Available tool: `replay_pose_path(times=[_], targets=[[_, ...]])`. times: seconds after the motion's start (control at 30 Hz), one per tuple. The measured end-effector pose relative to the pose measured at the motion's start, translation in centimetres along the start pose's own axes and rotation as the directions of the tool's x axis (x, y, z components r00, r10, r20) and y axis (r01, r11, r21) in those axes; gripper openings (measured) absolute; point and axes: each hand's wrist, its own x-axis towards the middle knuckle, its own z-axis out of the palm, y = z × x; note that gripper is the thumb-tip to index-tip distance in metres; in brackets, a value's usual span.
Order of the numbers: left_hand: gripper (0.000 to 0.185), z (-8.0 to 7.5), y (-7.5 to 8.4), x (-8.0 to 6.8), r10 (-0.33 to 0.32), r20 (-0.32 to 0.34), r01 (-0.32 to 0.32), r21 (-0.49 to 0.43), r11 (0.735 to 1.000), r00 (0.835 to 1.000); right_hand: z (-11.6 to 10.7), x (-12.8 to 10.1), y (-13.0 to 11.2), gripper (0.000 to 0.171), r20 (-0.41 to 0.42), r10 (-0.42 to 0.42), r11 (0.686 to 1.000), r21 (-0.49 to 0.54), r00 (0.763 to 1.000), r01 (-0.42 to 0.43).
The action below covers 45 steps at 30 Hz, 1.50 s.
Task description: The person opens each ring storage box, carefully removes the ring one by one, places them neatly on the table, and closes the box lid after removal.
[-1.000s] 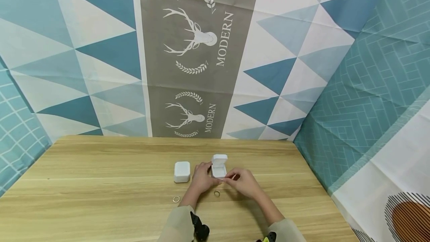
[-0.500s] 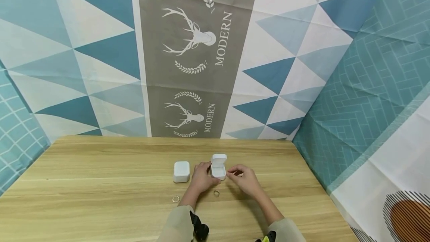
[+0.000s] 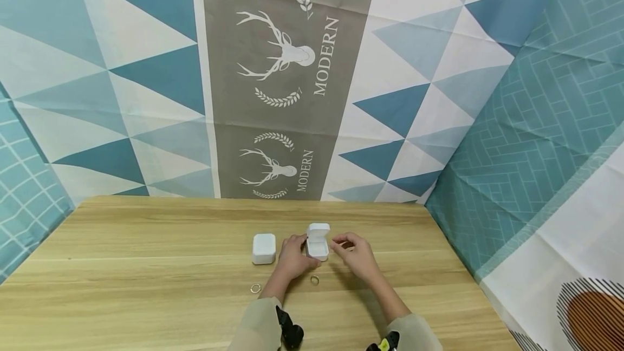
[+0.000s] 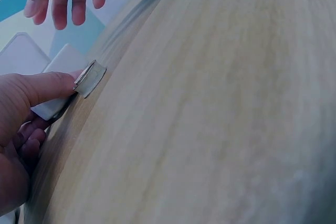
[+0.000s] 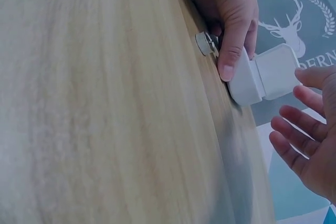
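A small white ring box (image 3: pixel 318 251) stands on the wooden table with its lid (image 5: pixel 278 72) raised. My left hand (image 3: pixel 293 260) grips the box from the left, its thumb along the front face. Beside the box, on the right, is my right hand (image 3: pixel 358 258), fingers loosely bent and spread in the right wrist view, with nothing in them. Its thumb overlaps the lid's edge there. A gold-coloured ring (image 3: pixel 314 280) stands on edge in front of the box, near my left thumb. The left wrist view shows this ring (image 4: pixel 89 79) as a wide band.
A second white ring box (image 3: pixel 264 248), closed, stands left of my left hand. Another ring (image 3: pixel 255 288) lies near my left sleeve. Behind the table (image 3: pixel 146 232) hangs a patterned cloth (image 3: pixel 273 123) with deer heads; a teal cloth (image 3: pixel 526 134) borders the right side.
My right hand has drawn back from the box's front corner, moving slightly right and away, and its fingertips have left the box. My left hand, the boxes and the rings stay put.
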Motion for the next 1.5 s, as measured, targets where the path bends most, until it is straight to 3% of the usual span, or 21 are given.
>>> replay_pose_path(times=[0.73, 1.5], targets=[[0.079, -0.1, -0.1, -0.1, 0.019, -0.005, -0.019, -0.004, 1.0, 1.0, 0.5, 0.9, -0.2, 0.025, -0.089, 0.048, 0.993, 0.113, 0.995, -0.038], [0.079, -0.1, -0.1, 0.1, 0.017, 0.007, -0.017, -0.014, 1.0, 1.0, 2.0, 2.1, -1.3, 0.04, -0.104, 0.061, 0.985, 0.17, 0.993, -0.042]])
